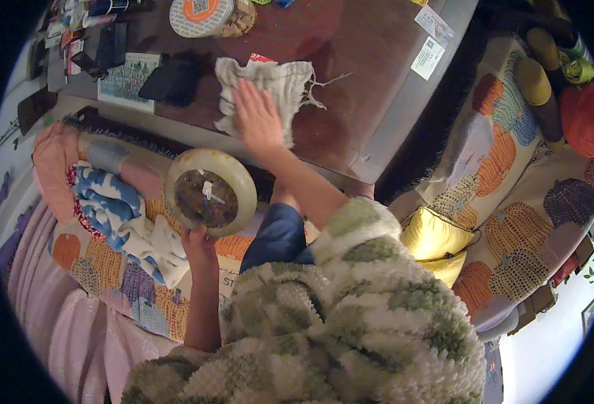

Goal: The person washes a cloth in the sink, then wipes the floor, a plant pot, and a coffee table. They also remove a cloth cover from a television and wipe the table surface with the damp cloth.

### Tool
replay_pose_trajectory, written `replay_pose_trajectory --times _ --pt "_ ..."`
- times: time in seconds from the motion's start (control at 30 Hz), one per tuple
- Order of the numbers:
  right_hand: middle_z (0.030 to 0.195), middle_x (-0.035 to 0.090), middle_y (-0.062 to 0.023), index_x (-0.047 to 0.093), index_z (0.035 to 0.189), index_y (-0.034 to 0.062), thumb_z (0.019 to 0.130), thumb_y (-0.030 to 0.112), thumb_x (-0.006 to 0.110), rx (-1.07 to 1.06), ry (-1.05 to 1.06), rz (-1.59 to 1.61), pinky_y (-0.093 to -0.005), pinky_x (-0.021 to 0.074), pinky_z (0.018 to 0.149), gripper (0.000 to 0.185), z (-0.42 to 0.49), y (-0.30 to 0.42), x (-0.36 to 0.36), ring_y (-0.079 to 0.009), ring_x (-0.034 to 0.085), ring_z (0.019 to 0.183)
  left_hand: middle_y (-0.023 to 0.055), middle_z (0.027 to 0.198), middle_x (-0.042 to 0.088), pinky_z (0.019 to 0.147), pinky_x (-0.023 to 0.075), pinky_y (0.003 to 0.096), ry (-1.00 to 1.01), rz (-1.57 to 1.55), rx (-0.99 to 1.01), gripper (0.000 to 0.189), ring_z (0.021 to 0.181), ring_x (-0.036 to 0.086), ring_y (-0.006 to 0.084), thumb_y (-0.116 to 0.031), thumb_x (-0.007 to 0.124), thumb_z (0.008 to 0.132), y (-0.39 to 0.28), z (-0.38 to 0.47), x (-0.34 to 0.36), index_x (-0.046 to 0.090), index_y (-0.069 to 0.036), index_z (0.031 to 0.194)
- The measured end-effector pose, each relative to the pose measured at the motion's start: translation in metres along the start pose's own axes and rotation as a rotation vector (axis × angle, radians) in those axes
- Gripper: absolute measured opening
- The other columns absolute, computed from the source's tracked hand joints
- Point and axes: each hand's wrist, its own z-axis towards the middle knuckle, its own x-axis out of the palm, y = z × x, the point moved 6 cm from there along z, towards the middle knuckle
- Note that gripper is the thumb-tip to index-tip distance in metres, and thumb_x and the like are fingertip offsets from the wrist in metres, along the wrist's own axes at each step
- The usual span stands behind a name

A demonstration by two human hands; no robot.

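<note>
My left hand (199, 243) grips the near rim of a round, pale, thick-rimmed bowl (245, 184) that looks like a stone ashtray. It is held above the sofa, beside the table's front edge. Inside the dark middle lie a crumpled white scrap (207, 190) and small stick-like bits. On the table, my right hand (259, 118) rests flat on a grey-beige cloth (292, 83) with frayed threads at its right side. The fingers are stretched out over the cloth, not curled around it. Part of a red and white packet (261, 59) shows behind the cloth.
The dark brown table (347, 116) carries a round-lidded jar (203, 17), a black pouch (171, 83), a printed sheet (148, 101) and paper cards (428, 58). A patterned sofa (100, 252) holds a blue and white blanket (110, 207). Yellow cushions (436, 235) lie at right.
</note>
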Motion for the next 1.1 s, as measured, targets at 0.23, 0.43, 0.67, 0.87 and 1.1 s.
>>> replay_pose_trajectory --times 0.23,0.43,0.67,0.87,1.1 --pt "0.148 0.025 -0.0127 0.029 0.141 0.0085 0.083 0.027 0.052 0.182 -0.043 -0.143 -0.0500 0.0141 0.109 0.065 -0.125 -0.160 -0.109 -0.0281 0.023 0.137 0.0091 0.116 0.052 0.088 0.0496 0.0400 -0.040 -0.040 -0.022 0.054 0.106 0.055 0.0234 -0.016 0.063 0.073 0.011 0.001 -0.009 0.043 -0.002 0.121" --pt "0.148 0.023 -0.0154 0.030 0.140 0.0063 0.089 0.026 0.048 0.453 -0.257 -0.173 -0.0501 0.0129 0.110 0.057 -0.132 -0.160 -0.084 -0.0321 0.020 0.137 0.0085 0.115 0.053 0.089 0.0494 0.0397 -0.081 -0.115 -0.027 0.050 0.105 0.055 0.0230 -0.013 0.060 0.074 0.020 0.005 -0.038 0.044 -0.002 0.120" --pt "0.149 0.021 -0.0138 0.033 0.137 0.0036 0.089 0.030 0.048 0.235 -0.051 0.073 -0.0461 0.0116 0.111 0.057 -0.012 0.002 -0.004 -0.0270 0.015 0.139 0.0084 0.114 0.054 0.085 0.0505 0.0372 -0.122 -0.128 0.020 0.047 0.104 0.056 0.0220 -0.013 0.058 0.076 0.005 0.008 -0.057 0.044 -0.003 0.120" --pt "0.149 0.019 -0.0129 0.032 0.138 0.0048 0.086 0.032 0.052 0.109 -0.097 0.031 -0.0463 0.0139 0.111 0.061 0.025 0.039 0.018 -0.0289 0.016 0.139 0.0072 0.112 0.054 0.082 0.0513 0.0338 -0.125 -0.124 0.019 0.045 0.099 0.057 0.0198 -0.011 0.056 0.076 0.012 0.005 -0.069 0.045 -0.002 0.118" --pt "0.143 0.033 -0.0147 0.037 0.135 0.0060 0.082 0.019 0.053 0.211 -0.126 -0.150 -0.0487 0.0213 0.108 0.057 -0.070 -0.102 -0.057 -0.0310 0.030 0.132 0.0077 0.112 0.054 0.082 0.0516 0.0339 -0.141 -0.125 -0.065 0.045 0.099 0.057 0.0193 -0.008 0.056 0.076 0.025 0.002 -0.064 0.045 -0.004 0.119"
